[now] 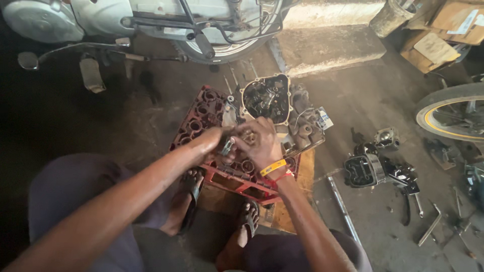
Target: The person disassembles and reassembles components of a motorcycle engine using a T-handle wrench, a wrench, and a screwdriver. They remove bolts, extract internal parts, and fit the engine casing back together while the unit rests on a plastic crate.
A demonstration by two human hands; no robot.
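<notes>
Sandalled feet point(194, 184) are bracing against the near edge of a red crate point(201, 113) on the floor. Both hands are meeting over the engine case point(267, 98) sitting on that crate: the left hand point(214, 141) is pinching a small metal part point(227, 146), the right hand point(259, 143) is curling closed around it. Greasy fingers could be losing grip, dropping it into the crate's cells. Loose parts point(365, 168) are lying further right.

Both hands point(242, 143) meet low over the engine case point(275, 108) on the red crate point(201, 118) — hemmed in ahead by the motorcycle point(151, 25). Right of them, bare floor point(348, 100) lies open as far as the cylinder head point(364, 168) and scattered tools point(428, 226); left is dark, unclear.
</notes>
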